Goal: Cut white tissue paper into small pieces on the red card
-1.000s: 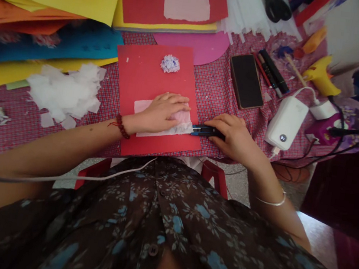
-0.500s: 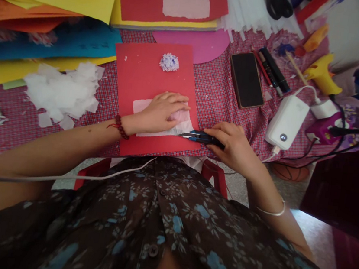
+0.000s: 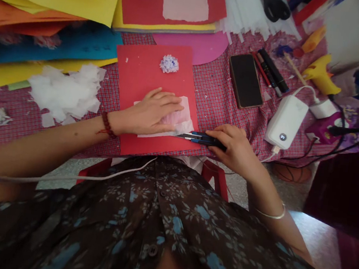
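Note:
My left hand point(image 3: 154, 113) lies flat with fingers apart on a pale pink piece of paper point(image 3: 186, 109), covering much of it. Beneath that paper is a red sheet point(image 3: 141, 71), on which a small ball of white and purple shreds point(image 3: 169, 64) sits farther up. My right hand point(image 3: 233, 147) is closed round the dark handle of a utility knife point(image 3: 203, 138). The knife's blade points left and lies at the lower right edge of the pink paper, close to my left thumb.
A phone point(image 3: 246, 80), pens point(image 3: 272, 69) and a white power bank point(image 3: 286, 121) lie to the right. Beyond them is a yellow glue gun point(image 3: 321, 74). White tissue pieces point(image 3: 67, 92) are heaped at left below coloured sheets point(image 3: 88, 47). Black-handled scissors point(image 3: 274, 5) lie at the top.
My left hand has slid slightly left on the pink paper, uncovering more of its right part. My right hand keeps the knife at nearly the same place.

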The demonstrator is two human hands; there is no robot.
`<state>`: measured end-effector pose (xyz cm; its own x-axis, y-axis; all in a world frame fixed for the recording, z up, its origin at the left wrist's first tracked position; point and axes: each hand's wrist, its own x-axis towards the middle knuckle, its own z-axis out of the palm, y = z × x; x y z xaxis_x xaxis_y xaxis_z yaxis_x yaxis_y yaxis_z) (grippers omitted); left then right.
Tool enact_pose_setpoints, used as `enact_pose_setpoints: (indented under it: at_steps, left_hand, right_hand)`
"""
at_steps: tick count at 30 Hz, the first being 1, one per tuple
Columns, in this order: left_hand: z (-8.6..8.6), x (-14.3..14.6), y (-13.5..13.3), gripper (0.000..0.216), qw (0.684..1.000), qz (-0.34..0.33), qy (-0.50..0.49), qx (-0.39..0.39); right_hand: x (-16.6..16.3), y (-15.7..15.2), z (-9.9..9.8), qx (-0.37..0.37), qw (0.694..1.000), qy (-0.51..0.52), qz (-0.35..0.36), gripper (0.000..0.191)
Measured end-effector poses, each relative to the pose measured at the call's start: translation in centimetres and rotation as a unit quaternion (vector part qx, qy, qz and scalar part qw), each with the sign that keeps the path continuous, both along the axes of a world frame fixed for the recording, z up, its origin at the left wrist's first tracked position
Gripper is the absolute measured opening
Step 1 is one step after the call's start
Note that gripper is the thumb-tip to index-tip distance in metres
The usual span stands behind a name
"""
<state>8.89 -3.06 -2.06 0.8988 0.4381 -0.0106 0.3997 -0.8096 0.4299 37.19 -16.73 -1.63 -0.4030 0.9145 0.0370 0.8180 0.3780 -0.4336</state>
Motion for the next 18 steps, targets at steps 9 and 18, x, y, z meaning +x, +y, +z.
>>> enact_pose_setpoints:
  at_steps: [9,18]
  left_hand:
    - [-2.1,-1.0,-0.5,0.051,0.991,-0.02,0.073,0.115]
    - [-2.2,-0.9,-0.4,0.051,0.993,-0.014,0.058,0.097]
  right_hand:
    - [0.1,0.8,-0.1,0.001,1.0,0.004,0.004,0.034]
    - [-0.6,2.9,-0.5,-0.001,0.999,0.006,0.035,0.035]
